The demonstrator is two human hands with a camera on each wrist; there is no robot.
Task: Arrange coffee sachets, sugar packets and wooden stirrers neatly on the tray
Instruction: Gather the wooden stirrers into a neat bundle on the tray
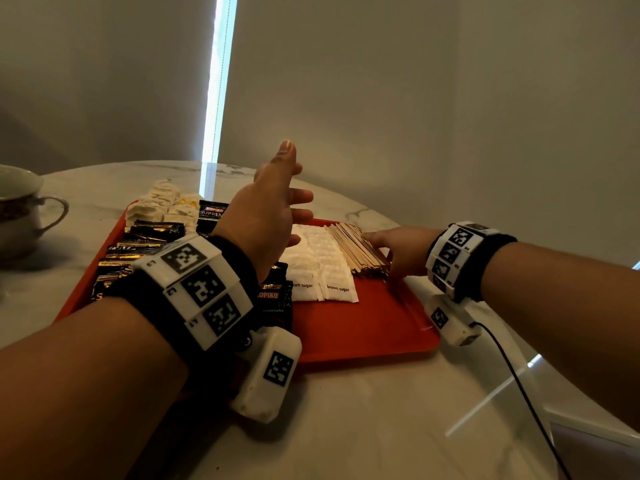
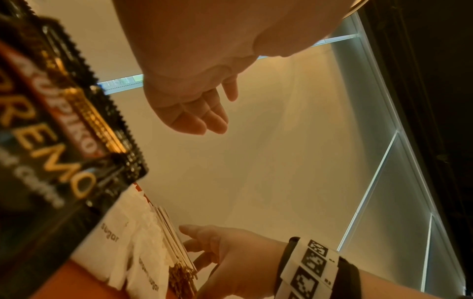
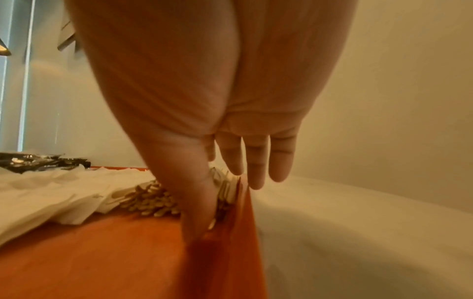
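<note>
A red tray point(image 1: 363, 327) lies on the marble table. It holds black coffee sachets point(image 1: 145, 244) on its left, white sugar packets point(image 1: 318, 265) in the middle and a bundle of wooden stirrers point(image 1: 356, 247) on the right. My left hand point(image 1: 273, 202) hovers above the tray, fingers spread, holding nothing. My right hand point(image 1: 394, 247) lies with straight fingers against the right side of the stirrers. The right wrist view has its thumb point(image 3: 199, 202) down at the near ends of the stirrers point(image 3: 151, 200), by the tray's rim point(image 3: 243, 212).
A white cup point(image 1: 20, 216) with a handle stands on the table at far left. Pale packets point(image 1: 159, 202) are heaped at the tray's far left corner. A black cable point(image 1: 519, 386) runs from my right wrist across the table. A wall stands close behind the table.
</note>
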